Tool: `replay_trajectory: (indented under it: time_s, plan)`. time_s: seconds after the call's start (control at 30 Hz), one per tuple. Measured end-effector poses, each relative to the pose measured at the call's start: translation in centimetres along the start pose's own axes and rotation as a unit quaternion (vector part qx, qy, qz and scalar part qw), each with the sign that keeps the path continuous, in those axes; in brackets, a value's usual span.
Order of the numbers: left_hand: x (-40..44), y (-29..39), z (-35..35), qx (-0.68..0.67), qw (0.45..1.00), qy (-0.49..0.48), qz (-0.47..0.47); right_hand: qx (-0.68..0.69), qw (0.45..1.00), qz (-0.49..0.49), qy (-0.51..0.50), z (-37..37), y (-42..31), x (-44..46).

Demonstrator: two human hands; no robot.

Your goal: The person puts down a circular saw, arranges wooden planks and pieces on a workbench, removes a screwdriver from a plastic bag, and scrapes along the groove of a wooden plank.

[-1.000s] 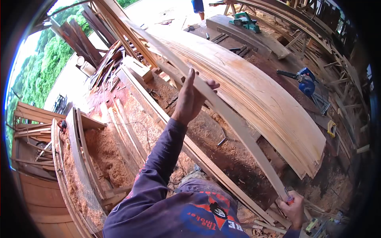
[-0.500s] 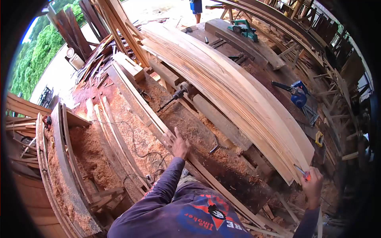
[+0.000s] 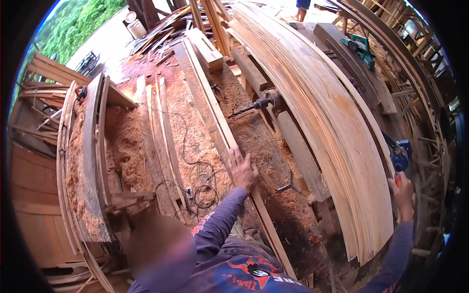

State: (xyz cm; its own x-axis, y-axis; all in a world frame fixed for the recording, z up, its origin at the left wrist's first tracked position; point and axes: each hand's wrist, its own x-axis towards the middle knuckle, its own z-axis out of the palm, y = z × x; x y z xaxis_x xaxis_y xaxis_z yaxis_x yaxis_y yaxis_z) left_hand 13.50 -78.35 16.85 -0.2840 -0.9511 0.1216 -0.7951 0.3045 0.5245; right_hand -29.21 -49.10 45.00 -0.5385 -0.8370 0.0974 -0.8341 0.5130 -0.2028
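My left hand lies with its fingers stretched out on a long narrow board. My right hand is closed around a screwdriver with a red-orange handle; its shaft tip is hard to make out. The hand is at the right edge of a stack of long, curved pale planks. A thin wooden strip runs along that edge, with a dark gap beside it, and its end is close to the screwdriver.
A drill with a long bit lies between the board and the stack. A blue power tool stands beyond the right hand, and a green planer rests on a thick timber. Cord and sawdust cover the left floor. A person's legs show far off.
The view has turned, shifting the scene rightward and down. My right hand has moved from the stack's near corner to its right edge, where a gap shows. My left hand stays on the board.
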Motion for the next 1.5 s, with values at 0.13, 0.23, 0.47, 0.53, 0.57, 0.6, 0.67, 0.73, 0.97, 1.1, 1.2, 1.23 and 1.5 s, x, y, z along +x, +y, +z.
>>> replay_trajectory:
  time_s: [0.13,0.23,0.47,0.53,0.57,0.6,0.67,0.73,0.97,1.1,1.2,1.23,1.5]
  plan:
    - [0.1,-0.5,0.9,-0.001,1.000,0.024,0.002,0.008,0.998,-0.059,0.023,4.2,1.9,5.1]
    - [0.4,-0.2,1.5,-0.004,1.000,0.030,0.001,-0.015,0.996,-0.083,0.031,3.8,1.3,6.5]
    - [0.1,0.9,0.1,0.023,0.999,-0.002,-0.023,-0.009,0.997,-0.027,-0.076,7.0,4.2,5.6]
    - [0.4,0.7,0.3,0.046,0.998,-0.032,-0.025,-0.004,0.997,0.009,-0.082,6.6,4.5,4.5]
    - [0.4,0.9,0.3,0.053,0.997,-0.046,-0.025,-0.006,0.999,0.007,-0.053,6.5,5.5,3.9]
    - [0.3,0.8,0.2,0.060,0.997,-0.048,-0.023,0.006,0.999,0.024,-0.031,6.3,6.2,3.7]
    - [0.2,0.7,0.1,0.070,0.996,-0.049,-0.020,0.047,0.997,0.039,0.037,4.7,5.5,2.9]
    - [0.3,0.8,0.1,0.067,0.997,-0.046,-0.013,0.064,0.995,0.067,0.032,3.7,5.4,2.9]
    - [0.3,0.9,-0.1,0.054,0.997,-0.047,-0.034,0.033,0.998,0.046,-0.031,8.1,2.2,4.1]
    - [0.3,0.6,0.0,0.042,0.999,-0.028,-0.017,0.054,0.998,0.000,0.026,12.5,0.5,6.2]
    - [0.2,1.0,0.2,0.021,1.000,-0.011,-0.013,-0.005,0.998,-0.009,0.069,14.2,0.2,6.8]
    - [0.2,1.1,0.3,0.024,1.000,-0.014,-0.008,-0.029,0.996,-0.007,0.079,14.6,0.5,6.9]
    - [0.4,0.3,1.0,-0.004,1.000,0.028,0.000,-0.009,0.996,-0.003,0.085,14.0,1.0,5.4]
